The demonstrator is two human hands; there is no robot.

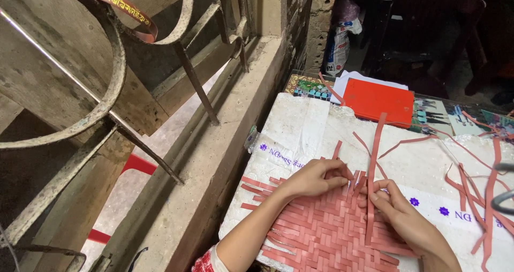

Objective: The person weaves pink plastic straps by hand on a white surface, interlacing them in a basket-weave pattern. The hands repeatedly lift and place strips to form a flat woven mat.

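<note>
Here both hands (316, 178) (399, 210) pinch strips of the woven mat (321, 229).

I see the woven mat (326, 229) lying on the sheet (300, 127) over the tabletop (455, 116), loose strips (476, 191) to its right, a folder (377, 100) behind.

A curved iron window grille (107, 79), rusty and grey, fills the left side, with a weathered concrete sill (214, 159) running below it beside the desk's left edge. Through the bars, a pale floor (134, 191) shows beneath a red bar (140, 165). An orange band (126, 7) hangs over one curl of the grille. Beyond the desk's far edge the room is dim, where a printed sack (338, 47) leans against a rough pillar (321, 20).
</note>
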